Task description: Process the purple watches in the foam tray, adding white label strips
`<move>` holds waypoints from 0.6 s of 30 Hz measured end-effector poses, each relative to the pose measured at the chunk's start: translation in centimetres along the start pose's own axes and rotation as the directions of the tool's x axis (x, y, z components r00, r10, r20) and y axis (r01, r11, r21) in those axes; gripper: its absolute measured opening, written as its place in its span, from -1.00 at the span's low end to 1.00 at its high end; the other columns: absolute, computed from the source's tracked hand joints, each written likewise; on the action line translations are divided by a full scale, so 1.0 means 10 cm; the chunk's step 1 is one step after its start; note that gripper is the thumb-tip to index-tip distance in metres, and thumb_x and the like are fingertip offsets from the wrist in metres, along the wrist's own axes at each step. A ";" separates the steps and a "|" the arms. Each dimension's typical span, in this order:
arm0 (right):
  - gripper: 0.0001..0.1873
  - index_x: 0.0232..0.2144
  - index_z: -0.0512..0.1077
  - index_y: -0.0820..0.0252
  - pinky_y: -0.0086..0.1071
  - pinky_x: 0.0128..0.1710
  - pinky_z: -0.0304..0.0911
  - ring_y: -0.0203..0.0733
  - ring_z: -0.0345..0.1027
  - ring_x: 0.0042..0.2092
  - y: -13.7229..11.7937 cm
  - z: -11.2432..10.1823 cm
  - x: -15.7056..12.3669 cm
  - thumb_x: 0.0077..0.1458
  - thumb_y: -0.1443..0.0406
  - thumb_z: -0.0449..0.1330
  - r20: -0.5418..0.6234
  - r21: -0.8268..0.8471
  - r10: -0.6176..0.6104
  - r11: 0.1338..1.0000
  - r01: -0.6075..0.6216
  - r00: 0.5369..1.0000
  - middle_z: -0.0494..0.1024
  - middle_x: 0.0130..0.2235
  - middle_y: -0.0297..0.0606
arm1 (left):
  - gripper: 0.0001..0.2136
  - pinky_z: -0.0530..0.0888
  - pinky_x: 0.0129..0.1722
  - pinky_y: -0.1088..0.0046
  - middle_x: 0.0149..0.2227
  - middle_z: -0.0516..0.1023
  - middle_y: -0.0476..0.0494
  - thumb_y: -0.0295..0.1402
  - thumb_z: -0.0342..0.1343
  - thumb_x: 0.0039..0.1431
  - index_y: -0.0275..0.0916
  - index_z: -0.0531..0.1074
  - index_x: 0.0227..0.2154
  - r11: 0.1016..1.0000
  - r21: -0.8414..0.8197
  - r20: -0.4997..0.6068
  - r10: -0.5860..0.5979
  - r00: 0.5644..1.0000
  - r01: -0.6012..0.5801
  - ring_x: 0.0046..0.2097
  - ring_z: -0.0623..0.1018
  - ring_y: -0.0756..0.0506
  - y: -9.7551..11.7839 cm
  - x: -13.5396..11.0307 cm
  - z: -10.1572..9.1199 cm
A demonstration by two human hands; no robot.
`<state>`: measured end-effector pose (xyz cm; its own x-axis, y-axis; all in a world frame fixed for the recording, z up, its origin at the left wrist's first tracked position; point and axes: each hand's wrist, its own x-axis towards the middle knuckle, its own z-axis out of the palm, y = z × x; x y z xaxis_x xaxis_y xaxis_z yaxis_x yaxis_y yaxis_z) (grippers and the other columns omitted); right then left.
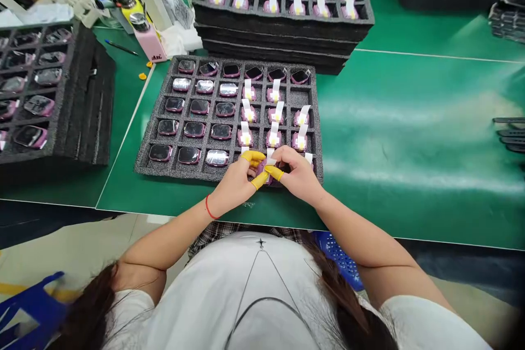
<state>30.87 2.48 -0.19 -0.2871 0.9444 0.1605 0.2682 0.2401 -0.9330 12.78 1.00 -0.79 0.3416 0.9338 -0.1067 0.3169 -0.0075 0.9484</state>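
My left hand and my right hand meet at the near edge of a black foam tray. Both pinch one small pink watch body between fingers wearing yellow finger cots. A red cord circles my left wrist. The tray's compartments hold several pink watch bodies with dark screens on the left. Those on the right carry white and yellow tabs standing up.
A stack of similar foam trays with tabbed watch bodies stands behind. Another tray stack sits at the left. Bottles, a pen and clutter lie at the far left. Dark straps lie at the right edge of the green mat.
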 end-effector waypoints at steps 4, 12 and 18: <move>-0.86 -0.44 0.43 0.13 -0.33 -0.26 0.29 -0.28 0.35 -0.29 0.02 -0.04 -0.01 0.06 0.46 0.23 0.055 -0.067 -0.153 0.985 0.157 0.987 0.48 -0.37 -0.34 | -0.84 0.44 -0.16 0.28 -0.26 0.48 -0.10 -0.37 0.17 0.14 -0.22 0.41 -0.20 0.938 0.307 -0.070 0.189 0.979 -0.159 -0.20 0.44 -0.11 0.03 -0.02 -0.02; -0.85 -0.35 0.48 0.12 -0.31 -0.26 0.36 -0.24 0.37 -0.22 0.06 -0.12 0.02 0.15 0.45 0.17 0.224 -0.265 -0.453 0.824 0.501 0.863 0.48 -0.27 -0.24 | -0.90 0.41 -0.04 0.23 -0.12 0.51 -0.15 -0.40 0.16 0.21 -0.21 0.46 -0.21 0.813 0.511 -0.112 0.387 0.915 -0.281 -0.05 0.46 -0.15 -0.06 -0.04 0.00; -0.84 -0.19 0.48 0.15 -0.35 -0.20 0.43 -0.25 0.41 -0.13 -0.01 -0.23 0.02 0.21 0.38 0.14 0.403 -0.149 -0.404 0.856 0.495 0.821 0.47 -0.15 -0.16 | -0.97 0.42 -0.04 0.26 -0.12 0.56 -0.11 -0.41 0.17 0.22 -0.19 0.49 -0.29 0.846 0.421 -0.121 0.410 0.904 -0.328 -0.06 0.50 -0.10 -0.11 -0.03 -0.04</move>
<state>32.88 3.17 0.66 -0.7150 0.5874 0.3792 0.2247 0.7067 -0.6709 12.00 0.83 -1.71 0.3321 0.8841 0.3288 0.5282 -0.4631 0.7117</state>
